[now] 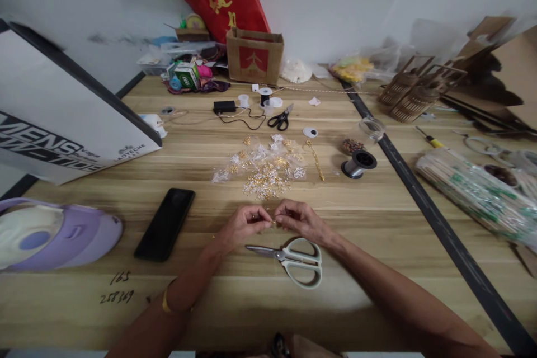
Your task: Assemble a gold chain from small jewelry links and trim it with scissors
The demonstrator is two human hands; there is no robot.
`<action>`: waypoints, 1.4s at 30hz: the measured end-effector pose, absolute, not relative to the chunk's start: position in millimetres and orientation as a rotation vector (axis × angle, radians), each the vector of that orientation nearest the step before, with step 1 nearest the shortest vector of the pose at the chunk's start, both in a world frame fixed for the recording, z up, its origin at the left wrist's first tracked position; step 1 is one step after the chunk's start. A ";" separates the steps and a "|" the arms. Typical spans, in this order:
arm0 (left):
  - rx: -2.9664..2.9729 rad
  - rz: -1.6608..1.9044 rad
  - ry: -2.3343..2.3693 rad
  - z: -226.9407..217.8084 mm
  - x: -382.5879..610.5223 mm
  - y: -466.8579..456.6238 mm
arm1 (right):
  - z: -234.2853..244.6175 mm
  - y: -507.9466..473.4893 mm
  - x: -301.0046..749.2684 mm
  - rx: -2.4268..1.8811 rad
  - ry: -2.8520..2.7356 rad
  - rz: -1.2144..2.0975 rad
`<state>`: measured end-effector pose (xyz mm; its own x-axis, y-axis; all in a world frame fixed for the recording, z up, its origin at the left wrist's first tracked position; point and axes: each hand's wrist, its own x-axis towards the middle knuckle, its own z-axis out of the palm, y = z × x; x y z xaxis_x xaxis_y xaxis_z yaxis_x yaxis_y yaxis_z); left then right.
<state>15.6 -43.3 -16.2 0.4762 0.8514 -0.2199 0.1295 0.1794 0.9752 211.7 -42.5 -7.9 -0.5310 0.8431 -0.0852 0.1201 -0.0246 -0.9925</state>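
Observation:
My left hand (244,224) and my right hand (298,218) meet over the wooden table (210,302), fingers pinched together on a tiny gold piece (273,221) between them. Just beyond my fingers lies a scatter of small gold and clear beads and findings (265,170) on little plastic bags. White-handled scissors (293,260) lie right under my hands, blades pointing left. A gold chain strip (316,160) lies to the right of the beads.
A black phone (165,223) lies left of my hands; a purple and white object (50,235) sits at the far left. A wire spool (358,163), black scissors (280,118), a small jar (371,128), a cardboard box (254,56) and bundled sticks (478,193) stand further off.

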 end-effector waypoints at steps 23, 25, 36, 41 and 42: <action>1.292 0.669 1.000 -10.1 16.6 -43.4 | -12.5 -41.7 212.7 -0.983 -1.731 1.501; 1.315 0.671 1.012 -10.4 16.4 -43.0 | -11.6 -41.8 212.7 -0.991 -1.737 1.496; 1.318 0.621 1.002 -11.8 15.0 -43.1 | -13.8 -39.2 214.9 -1.004 -1.848 1.368; 1.337 0.623 1.006 -12.7 14.3 -42.2 | -10.0 -39.8 215.2 -0.992 -1.888 1.345; 1.342 0.623 1.004 -13.4 14.1 -42.0 | -9.2 -40.3 215.1 -0.989 -1.899 1.347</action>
<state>14.1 -42.0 -13.4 0.4688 0.8528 -0.2300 0.1722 0.1672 0.9708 215.1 -40.3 -9.2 -0.5404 0.8398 0.0523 0.2279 0.2059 -0.9517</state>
